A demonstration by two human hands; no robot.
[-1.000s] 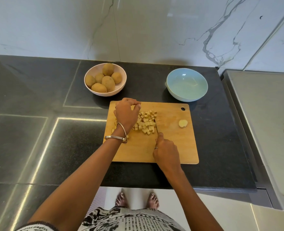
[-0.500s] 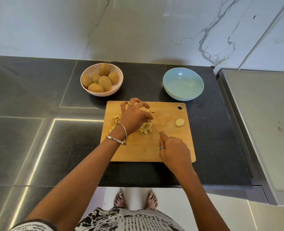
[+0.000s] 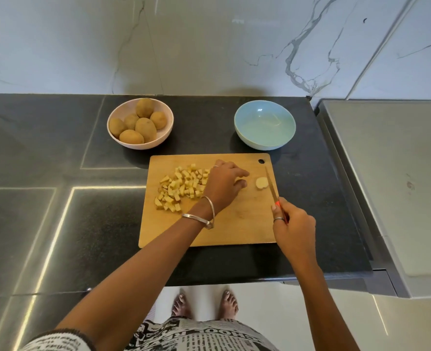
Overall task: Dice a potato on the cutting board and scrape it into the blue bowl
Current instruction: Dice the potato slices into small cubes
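Observation:
A wooden cutting board point(image 3: 234, 229) lies on the black counter. A pile of diced potato point(image 3: 181, 186) covers its left half, and one round potato end piece point(image 3: 261, 183) lies near its right edge. My left hand point(image 3: 224, 183) hovers over the board between the pile and the end piece, fingers loosely curled and reaching toward the piece, holding nothing. My right hand point(image 3: 293, 229) grips a knife point(image 3: 271, 184) by its orange handle; the blade points away along the board's right edge, just right of the end piece. The blue bowl point(image 3: 264, 124) stands empty behind the board.
A pink bowl point(image 3: 163, 138) with several whole potatoes stands at the back left of the board. A grey steel surface point(image 3: 391, 186) borders the counter on the right. A marble wall rises behind. The counter's front edge runs just below the board.
My left hand left the diced pile and moved right toward the end piece, uncovering the dice. My right hand carried the knife from the pile to the board's right edge.

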